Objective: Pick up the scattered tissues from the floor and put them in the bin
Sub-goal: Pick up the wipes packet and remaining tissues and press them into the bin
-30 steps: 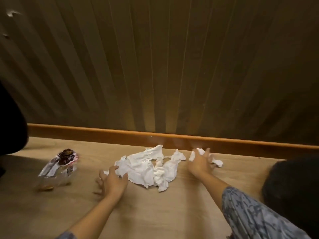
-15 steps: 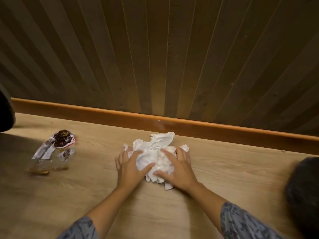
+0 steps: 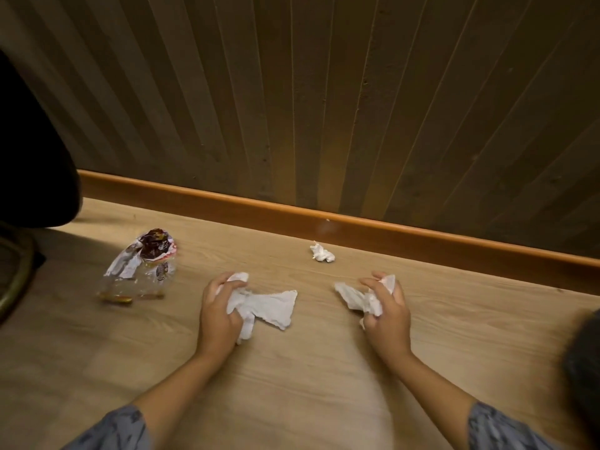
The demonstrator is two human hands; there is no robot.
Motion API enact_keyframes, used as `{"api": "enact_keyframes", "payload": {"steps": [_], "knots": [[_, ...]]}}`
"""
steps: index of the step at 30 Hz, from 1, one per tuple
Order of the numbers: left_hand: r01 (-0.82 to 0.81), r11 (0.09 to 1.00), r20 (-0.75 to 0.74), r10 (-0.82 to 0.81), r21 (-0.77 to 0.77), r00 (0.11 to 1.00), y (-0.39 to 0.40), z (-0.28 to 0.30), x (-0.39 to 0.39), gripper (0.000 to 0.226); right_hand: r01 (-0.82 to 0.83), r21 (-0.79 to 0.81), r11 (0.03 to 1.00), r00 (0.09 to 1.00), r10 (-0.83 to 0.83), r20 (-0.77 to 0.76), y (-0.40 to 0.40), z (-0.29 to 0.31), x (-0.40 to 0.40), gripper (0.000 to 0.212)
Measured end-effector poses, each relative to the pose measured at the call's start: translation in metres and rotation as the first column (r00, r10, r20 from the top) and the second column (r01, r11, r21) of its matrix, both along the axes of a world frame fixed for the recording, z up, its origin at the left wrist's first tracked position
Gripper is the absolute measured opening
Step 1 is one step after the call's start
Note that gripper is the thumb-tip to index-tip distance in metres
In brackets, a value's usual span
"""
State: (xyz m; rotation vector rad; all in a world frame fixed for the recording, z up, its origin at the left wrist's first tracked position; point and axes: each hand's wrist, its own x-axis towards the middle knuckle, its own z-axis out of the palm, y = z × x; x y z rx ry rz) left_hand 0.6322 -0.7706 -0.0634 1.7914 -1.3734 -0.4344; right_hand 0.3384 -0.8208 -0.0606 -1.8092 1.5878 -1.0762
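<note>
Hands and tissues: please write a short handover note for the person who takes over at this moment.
Left hand: closed on a bunch of white tissue, which trails to the right over the floor.
Right hand: closed on a second bunch of tissue.
One small crumpled tissue lies loose near the baseboard, beyond and between the hands.
A clear plastic wrapper lies to the left; it is not tissue.
Done: most tissues are gathered in the hands.
Left: pick up the small one, then put everything in the bin. No bin can be identified in view.
</note>
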Motion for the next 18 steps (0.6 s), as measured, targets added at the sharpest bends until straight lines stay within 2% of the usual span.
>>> {"api": "enact_keyframes", "payload": {"steps": [2, 4, 7, 10, 13, 15, 16, 18], "knots": [[0.098, 0.995, -0.011, -0.098, 0.007, 0.995, -0.004, 0.003, -0.006, 0.039, -0.008, -0.025, 1.000, 0.997, 0.006, -0.078, -0.004, 0.005, 0.004, 0.051], [0.234, 0.970, 0.016, -0.235, 0.065, 0.972, -0.002, -0.002, -0.014, 0.034, -0.095, -0.012, 0.995, 0.967, 0.089, -0.240, -0.003, 0.003, 0.005, 0.047], [0.406, 0.898, 0.190, -0.434, 0.171, 0.881, 0.018, -0.018, -0.029, 0.040, -0.308, 0.072, 0.949, 0.842, 0.307, -0.445, 0.017, -0.012, 0.003, 0.051], [0.489, 0.858, 0.261, -0.514, 0.159, 0.817, 0.037, -0.029, -0.038, 0.048, -0.445, 0.086, 0.891, 0.791, 0.437, -0.429, 0.042, -0.022, 0.001, 0.027], [0.493, 0.867, 0.169, -0.497, 0.070, 0.851, 0.040, -0.023, -0.035, 0.018, -0.488, 0.019, 0.872, 0.804, 0.458, -0.380, 0.046, -0.028, 0.004, 0.022], [0.380, 0.925, 0.111, -0.380, 0.027, 0.918, 0.035, -0.016, -0.025, 0.024, -0.462, -0.026, 0.887, 0.845, 0.431, -0.318, 0.035, -0.031, 0.007, 0.006], [0.290, 0.957, 0.081, -0.291, 0.014, 0.953, 0.032, -0.011, -0.019, 0.026, -0.409, -0.023, 0.912, 0.879, 0.388, -0.276, 0.028, -0.027, 0.011, 0.006], [0.110, 0.994, 0.051, -0.110, 0.002, 0.993, 0.023, 0.000, -0.006, 0.028, -0.276, 0.021, 0.961, 0.940, 0.275, -0.205, 0.012, -0.015, 0.020, 0.020]]}}
